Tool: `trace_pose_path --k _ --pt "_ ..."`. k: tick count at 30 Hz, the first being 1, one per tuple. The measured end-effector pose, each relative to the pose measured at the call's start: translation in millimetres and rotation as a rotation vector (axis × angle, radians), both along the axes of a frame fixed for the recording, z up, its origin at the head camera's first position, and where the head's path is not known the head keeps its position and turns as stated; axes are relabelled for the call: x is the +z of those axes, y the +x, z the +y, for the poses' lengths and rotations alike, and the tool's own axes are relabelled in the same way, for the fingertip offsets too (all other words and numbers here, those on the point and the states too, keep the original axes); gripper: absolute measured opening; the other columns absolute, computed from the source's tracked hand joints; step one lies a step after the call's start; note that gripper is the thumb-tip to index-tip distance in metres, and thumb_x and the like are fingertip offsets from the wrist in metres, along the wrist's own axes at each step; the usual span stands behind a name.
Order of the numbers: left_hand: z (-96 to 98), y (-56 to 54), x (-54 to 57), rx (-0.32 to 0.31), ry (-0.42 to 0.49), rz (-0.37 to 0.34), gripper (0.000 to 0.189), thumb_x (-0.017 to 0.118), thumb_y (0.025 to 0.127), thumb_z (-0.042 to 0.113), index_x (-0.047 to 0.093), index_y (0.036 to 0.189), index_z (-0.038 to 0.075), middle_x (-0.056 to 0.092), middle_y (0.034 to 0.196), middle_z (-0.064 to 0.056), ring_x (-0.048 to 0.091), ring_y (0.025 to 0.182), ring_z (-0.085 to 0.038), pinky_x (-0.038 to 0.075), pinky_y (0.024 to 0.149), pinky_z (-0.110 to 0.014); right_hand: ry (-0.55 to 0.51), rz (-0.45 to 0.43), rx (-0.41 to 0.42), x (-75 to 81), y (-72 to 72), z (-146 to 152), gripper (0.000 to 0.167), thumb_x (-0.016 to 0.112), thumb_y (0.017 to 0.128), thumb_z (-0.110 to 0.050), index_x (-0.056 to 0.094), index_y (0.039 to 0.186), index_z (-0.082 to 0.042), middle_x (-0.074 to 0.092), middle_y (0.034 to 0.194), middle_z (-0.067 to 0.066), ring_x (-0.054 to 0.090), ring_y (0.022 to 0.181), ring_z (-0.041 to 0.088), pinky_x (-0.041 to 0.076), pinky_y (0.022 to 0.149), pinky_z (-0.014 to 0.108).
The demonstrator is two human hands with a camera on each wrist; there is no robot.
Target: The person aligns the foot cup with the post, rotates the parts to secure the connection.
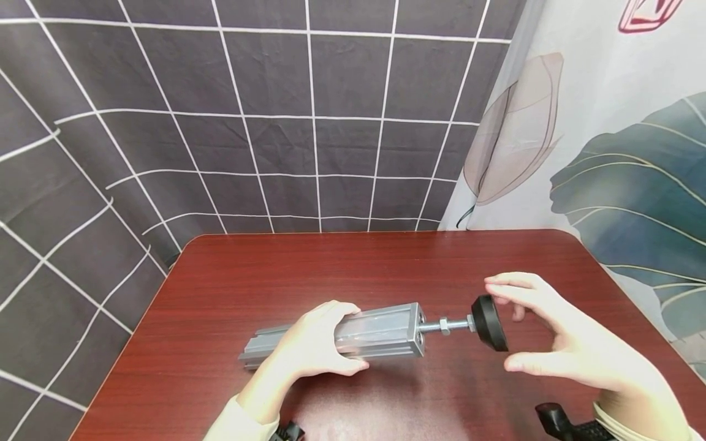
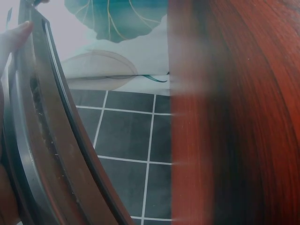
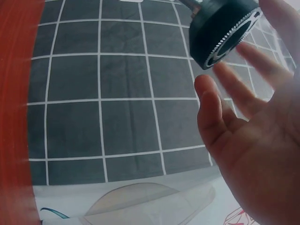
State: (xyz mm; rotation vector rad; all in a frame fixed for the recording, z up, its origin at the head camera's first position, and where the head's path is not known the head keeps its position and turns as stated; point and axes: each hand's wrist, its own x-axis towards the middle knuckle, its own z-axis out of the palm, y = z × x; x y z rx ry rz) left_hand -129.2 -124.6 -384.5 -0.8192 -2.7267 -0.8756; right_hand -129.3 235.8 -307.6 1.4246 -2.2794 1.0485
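Observation:
My left hand [image 1: 309, 346] grips a grey aluminium profile [image 1: 380, 331] around its middle, holding it lengthwise over the table. From the profile's right end sticks a threaded rod [image 1: 458, 325] with a hex nut [image 1: 444, 326] on it. A black levelling foot [image 1: 488, 323] caps the rod, its round base facing right. Beside that base is my right hand [image 1: 573, 343], thumb and fingers spread apart, fingertips near the foot's upper rim. The right wrist view shows the foot's ridged underside [image 3: 229, 40] above the thumb. Along the left wrist view's left side runs the grooved profile [image 2: 56, 131].
The reddish-brown wooden table [image 1: 309, 269] lies under both hands. Behind it hangs a dark grey cloth [image 1: 276, 86] with white grid lines, and a white leaf-print curtain [image 1: 595, 79] hangs at the right. Black wrist gear [image 1: 573, 427] shows near the front edge.

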Motion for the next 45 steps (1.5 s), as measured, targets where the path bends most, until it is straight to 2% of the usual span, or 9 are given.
trace_pose_path --k 4,7,13,18,23,28,32,39,45 --pt "1.0 0.1 0.3 0.005 -0.003 -0.005 0.071 0.083 0.054 0.049 0.059 0.114 0.019 0.059 0.101 0.012 0.055 0.093 -0.007 0.045 0.083 -0.027 0.010 0.019 0.039 0.3 2.1 1 0.062 0.081 0.073 -0.024 0.055 0.123 0.003 0.042 0.131 0.015 0.045 0.107 0.012 0.039 0.080 0.016" --pt "1.2 0.2 -0.2 0.006 -0.008 -0.005 0.071 0.083 0.054 0.048 0.059 0.114 0.019 0.059 0.101 0.012 0.055 0.093 -0.007 0.045 0.083 -0.028 0.021 0.009 0.046 0.2 1.9 1 0.058 0.081 0.072 -0.021 0.058 0.120 0.001 0.044 0.128 0.011 0.044 0.111 0.014 0.040 0.081 0.016" --pt "1.7 0.3 -0.7 0.003 -0.012 -0.006 0.071 0.083 0.054 0.048 0.059 0.114 0.019 0.059 0.101 0.012 0.055 0.094 -0.007 0.045 0.083 -0.028 -0.033 -0.009 0.003 -3.4 -3.7 -3 0.064 0.085 0.062 -0.006 0.058 0.119 0.002 0.052 0.109 0.004 0.046 0.085 0.007 0.037 0.066 0.020" --pt "0.6 0.7 -1.9 0.001 -0.017 -0.009 0.071 0.083 0.055 0.048 0.059 0.115 0.019 0.059 0.101 0.012 0.055 0.093 -0.007 0.045 0.083 -0.028 -0.046 -0.076 -0.091 -5.7 -3.5 -9 0.068 0.078 0.056 0.010 0.058 0.119 -0.006 0.051 0.092 -0.005 0.046 0.077 0.006 0.036 0.059 0.020" --pt "0.2 0.2 -1.1 -0.001 -0.018 -0.007 0.069 0.083 0.056 0.048 0.059 0.114 0.019 0.059 0.103 0.011 0.055 0.096 -0.009 0.044 0.086 -0.029 -0.050 -0.105 -0.051 -3.3 -4.1 -7 0.066 0.080 0.063 -0.001 0.054 0.124 -0.001 0.052 0.104 -0.003 0.046 0.086 0.008 0.039 0.069 0.020" --pt "-0.2 -0.5 -0.2 -0.002 -0.018 -0.009 0.068 0.082 0.057 0.048 0.059 0.113 0.019 0.060 0.104 0.010 0.055 0.097 -0.009 0.044 0.087 -0.030 -0.052 -0.067 0.018 -0.2 -1.4 1 0.083 0.087 0.060 -0.016 0.048 0.128 0.009 0.048 0.125 0.011 0.049 0.104 0.012 0.037 0.084 0.018" --pt "-0.9 0.8 1.1 0.000 -0.013 -0.006 0.068 0.083 0.056 0.048 0.059 0.113 0.019 0.059 0.103 0.011 0.055 0.096 -0.009 0.044 0.086 -0.029 0.014 -0.069 0.004 0.2 2.8 1 0.087 0.088 0.054 -0.005 0.046 0.129 0.008 0.046 0.129 0.014 0.052 0.104 0.010 0.038 0.086 0.014" --pt "-0.1 1.6 1.0 -0.007 -0.011 -0.011 0.067 0.083 0.056 0.048 0.059 0.113 0.019 0.059 0.102 0.011 0.055 0.095 -0.008 0.045 0.085 -0.029 -0.012 -0.071 -0.001 -6.2 0.0 -1 0.082 0.085 0.053 0.003 0.048 0.127 0.008 0.055 0.110 0.004 0.056 0.085 0.008 0.043 0.073 0.015" --pt "0.4 1.7 0.4 -0.002 -0.013 -0.010 0.068 0.083 0.056 0.048 0.059 0.113 0.019 0.059 0.103 0.011 0.055 0.095 -0.009 0.045 0.085 -0.029 0.005 -0.136 -0.084 -6.1 0.0 -3 0.078 0.080 0.058 0.006 0.050 0.129 -0.005 0.054 0.094 -0.006 0.050 0.078 0.006 0.042 0.063 0.020"
